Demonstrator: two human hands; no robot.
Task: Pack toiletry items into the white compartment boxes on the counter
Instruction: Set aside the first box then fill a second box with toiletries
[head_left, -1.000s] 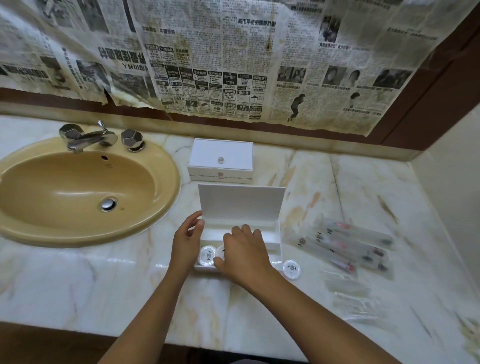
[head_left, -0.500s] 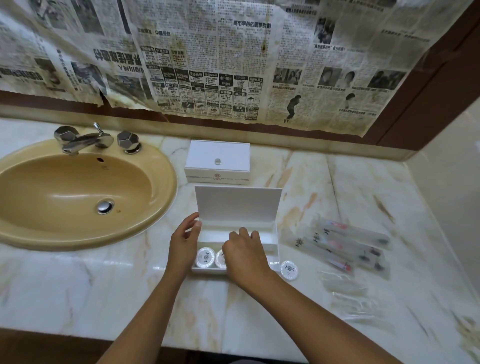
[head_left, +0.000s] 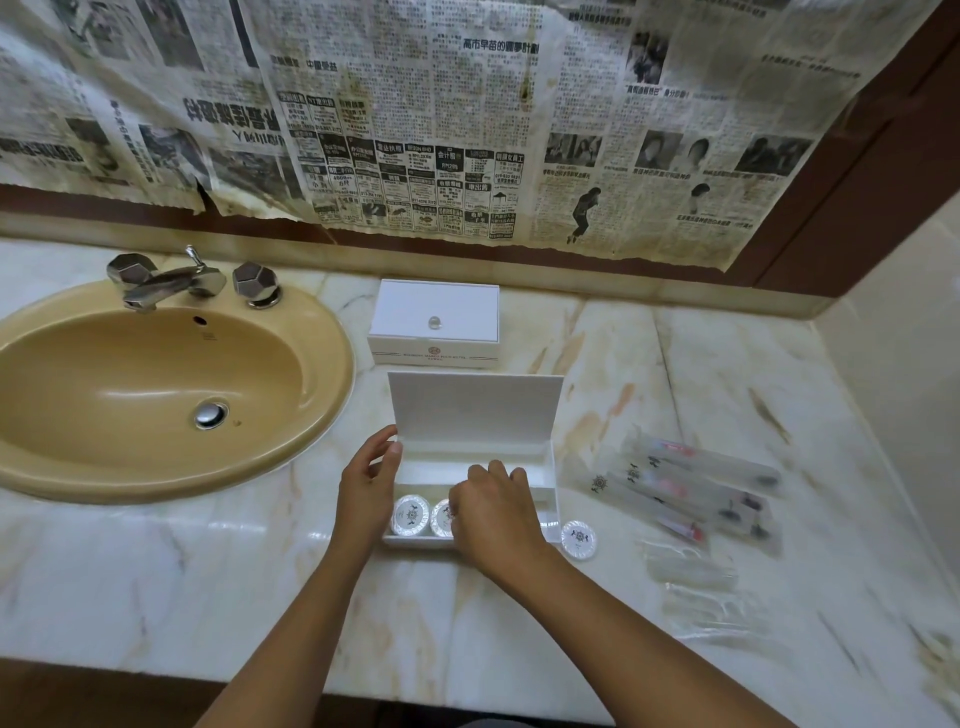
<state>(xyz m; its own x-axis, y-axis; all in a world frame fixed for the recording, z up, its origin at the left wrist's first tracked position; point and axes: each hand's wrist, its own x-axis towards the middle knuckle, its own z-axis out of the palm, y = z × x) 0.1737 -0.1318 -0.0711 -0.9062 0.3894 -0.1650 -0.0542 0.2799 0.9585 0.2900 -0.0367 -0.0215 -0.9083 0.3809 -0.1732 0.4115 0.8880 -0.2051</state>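
R hand (head_left: 493, 519) now drawn back toward 6 o'clock of open box (head_left: 540, 467), fingers curled over 2nd round soap (head_left: 442, 517), grip not visible. L hand (head_left: 366, 486) steadies box at 9, fingers relaxed. 1st soap (head_left: 410, 514) seated; spare soap (head_left: 578, 539) on surface at 3. Front row filling.

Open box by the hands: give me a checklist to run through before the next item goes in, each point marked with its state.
1. Lid of open box stands up: ok.
2. Left hand steadies the box's left end: ok.
3. Two round soaps in front compartment: ok.
4. Right hand free of any item: cannot tell.
5. Loose soap still outside on counter: not ok.
6. Toothbrush packets unpacked: not ok.
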